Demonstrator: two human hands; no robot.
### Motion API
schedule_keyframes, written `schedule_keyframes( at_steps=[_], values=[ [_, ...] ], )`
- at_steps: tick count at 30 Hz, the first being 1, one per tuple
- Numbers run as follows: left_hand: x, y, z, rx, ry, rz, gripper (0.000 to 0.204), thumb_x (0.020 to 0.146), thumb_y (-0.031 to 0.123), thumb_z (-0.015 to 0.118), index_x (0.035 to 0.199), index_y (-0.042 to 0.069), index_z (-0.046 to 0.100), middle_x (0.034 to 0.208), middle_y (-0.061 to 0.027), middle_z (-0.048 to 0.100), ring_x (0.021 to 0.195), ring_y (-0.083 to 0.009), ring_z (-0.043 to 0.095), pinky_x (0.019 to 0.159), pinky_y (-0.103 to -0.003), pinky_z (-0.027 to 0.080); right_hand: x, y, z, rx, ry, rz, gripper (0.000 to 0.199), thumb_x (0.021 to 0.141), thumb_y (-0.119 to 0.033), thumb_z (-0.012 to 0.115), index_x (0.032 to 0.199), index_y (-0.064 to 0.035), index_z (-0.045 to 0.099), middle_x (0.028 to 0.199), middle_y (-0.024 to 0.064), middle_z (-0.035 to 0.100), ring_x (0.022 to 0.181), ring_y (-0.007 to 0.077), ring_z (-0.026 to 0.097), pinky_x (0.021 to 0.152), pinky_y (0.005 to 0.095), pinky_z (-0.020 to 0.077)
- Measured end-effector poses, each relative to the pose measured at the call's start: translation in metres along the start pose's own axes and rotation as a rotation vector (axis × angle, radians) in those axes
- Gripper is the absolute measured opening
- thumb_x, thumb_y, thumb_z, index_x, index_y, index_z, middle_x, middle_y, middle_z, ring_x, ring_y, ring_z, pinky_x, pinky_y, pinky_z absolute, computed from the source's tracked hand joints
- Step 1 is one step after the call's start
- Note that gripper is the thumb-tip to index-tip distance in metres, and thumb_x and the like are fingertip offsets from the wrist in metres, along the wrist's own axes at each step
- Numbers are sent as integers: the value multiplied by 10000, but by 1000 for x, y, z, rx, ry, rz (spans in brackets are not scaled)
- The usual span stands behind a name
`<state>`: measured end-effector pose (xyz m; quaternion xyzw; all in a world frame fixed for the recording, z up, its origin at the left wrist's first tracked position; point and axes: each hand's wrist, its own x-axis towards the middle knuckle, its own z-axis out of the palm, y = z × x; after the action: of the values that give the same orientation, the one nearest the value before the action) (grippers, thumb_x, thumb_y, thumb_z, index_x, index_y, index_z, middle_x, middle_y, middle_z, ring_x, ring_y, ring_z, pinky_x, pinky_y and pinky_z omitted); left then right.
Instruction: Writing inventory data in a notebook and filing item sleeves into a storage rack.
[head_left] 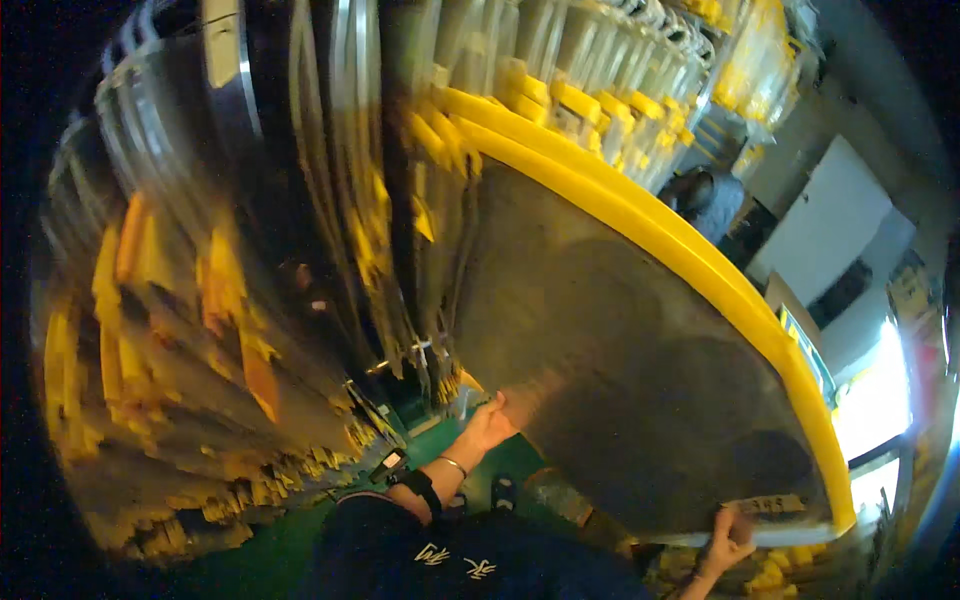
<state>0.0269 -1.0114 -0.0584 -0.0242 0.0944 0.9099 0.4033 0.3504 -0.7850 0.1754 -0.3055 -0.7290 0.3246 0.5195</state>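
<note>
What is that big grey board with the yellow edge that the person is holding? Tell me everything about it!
The big grey board is a wide, flat panel with a dull, blotchy dark surface. A thick yellow rim runs along its upper and right edge, and a pale strip lines its lower right end. It is tilted, sloping down to the right. The left hand presses against its lower left edge, and the right hand grips its bottom right corner. The picture is blurred, so its material is unclear.

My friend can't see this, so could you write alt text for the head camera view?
Both hands grip a large dark panel with a yellow edge: left hand on its lower left edge, right hand at its bottom corner. Blurred racks of yellow parts stand left.
</note>
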Motion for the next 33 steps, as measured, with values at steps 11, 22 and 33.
schedule_keyframes(
  at_steps=[11,22,33],
  values=[
    [23,-145,12,-112,91,-693,403,867,293,644,1194,79,544,1258,-81,551,1172,-266,504,1012,-467,366,-67,-30,-102,-405,406,39,161,810,-52,704,913,62,655,899,96,670,755,125,589,664,254,483],
    [88,-169,86,585,-52,-573,386,871,317,640,1145,60,553,1085,-83,616,995,-258,582,867,-440,472,-46,-1,-93,-809,320,-282,72,779,-6,659,779,59,627,675,133,627,525,236,550,537,333,429],
    [227,-205,135,599,167,-666,398,896,212,614,1213,6,490,1176,-136,562,1020,-305,581,885,-473,477,51,-32,-12,-601,79,-151,309,802,-171,619,1044,18,659,979,207,674,822,272,697,664,289,551]
  ],
)
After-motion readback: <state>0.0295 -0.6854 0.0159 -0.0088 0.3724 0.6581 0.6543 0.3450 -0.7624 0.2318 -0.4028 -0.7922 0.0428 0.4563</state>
